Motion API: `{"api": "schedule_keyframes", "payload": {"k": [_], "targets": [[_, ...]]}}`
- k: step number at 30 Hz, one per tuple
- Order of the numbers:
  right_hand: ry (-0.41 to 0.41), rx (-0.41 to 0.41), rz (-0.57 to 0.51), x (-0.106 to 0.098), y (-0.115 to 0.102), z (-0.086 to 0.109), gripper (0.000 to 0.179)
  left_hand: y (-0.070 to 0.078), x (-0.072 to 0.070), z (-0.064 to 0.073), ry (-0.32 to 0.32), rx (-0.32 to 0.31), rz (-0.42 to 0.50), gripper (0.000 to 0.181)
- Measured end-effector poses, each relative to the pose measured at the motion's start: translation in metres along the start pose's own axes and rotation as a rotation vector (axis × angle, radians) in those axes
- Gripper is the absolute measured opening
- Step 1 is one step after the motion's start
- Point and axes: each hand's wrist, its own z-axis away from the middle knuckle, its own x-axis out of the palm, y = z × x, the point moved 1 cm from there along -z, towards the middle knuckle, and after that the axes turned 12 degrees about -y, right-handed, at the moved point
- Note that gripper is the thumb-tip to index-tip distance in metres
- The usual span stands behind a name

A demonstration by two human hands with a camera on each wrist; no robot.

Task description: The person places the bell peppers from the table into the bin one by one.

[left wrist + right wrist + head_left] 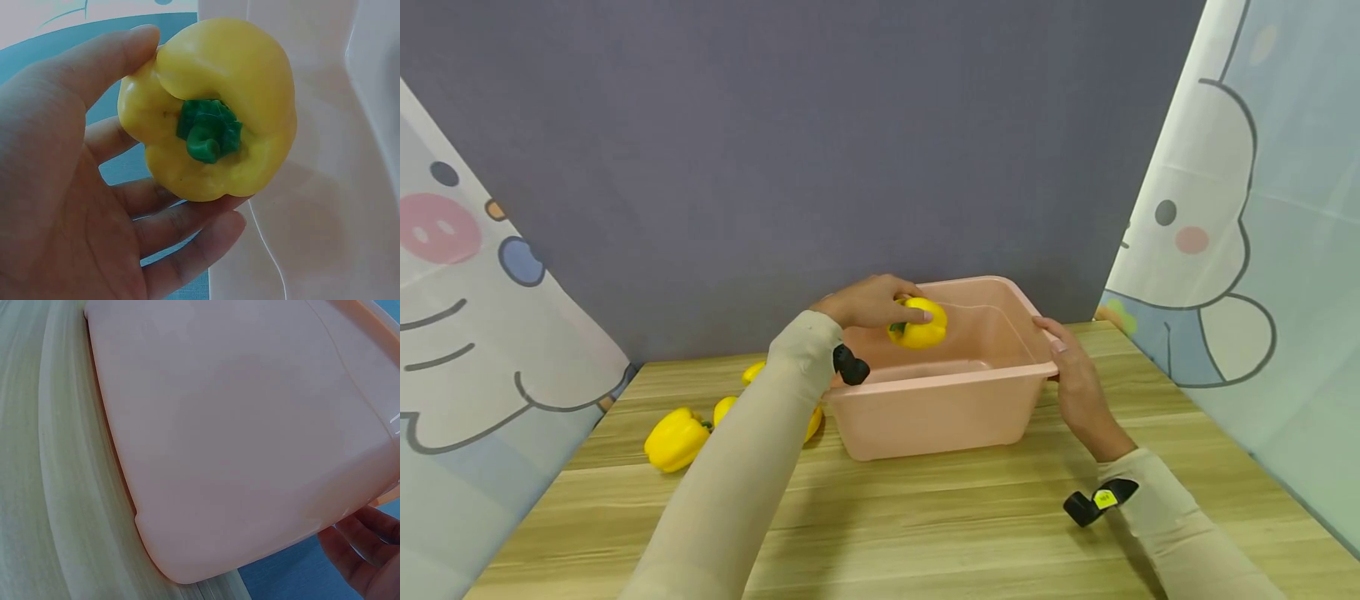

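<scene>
A yellow bell pepper [929, 327] with a green stem is held in my left hand [874, 302], above the open top of a pink plastic basin [936, 417]. In the left wrist view the thumb and fingers wrap the sides of the bell pepper [250, 81], and its stem faces the camera. My right hand [1078, 387] grips the basin's right rim, thumb on top and fingers below. The right wrist view has the outer wall of the basin [219, 437] and the fingers [362, 540] under its rim.
More yellow bell peppers [676, 440] lie on the wooden table [925, 525] left of the basin, some partly hidden by the left sleeve. A dark grey panel [850, 150] stands behind, and cartoon-printed curtains [1195, 208] flank both sides.
</scene>
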Motion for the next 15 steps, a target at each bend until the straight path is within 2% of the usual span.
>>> {"api": "schedule_keyframes", "payload": {"k": [15], "targets": [[-0.007,0.005,0.018,-0.001,0.0004,-0.0002,0.049,-0.0048,0.0049,-0.0023,0.021,-0.001,0.014,0.046]]}}
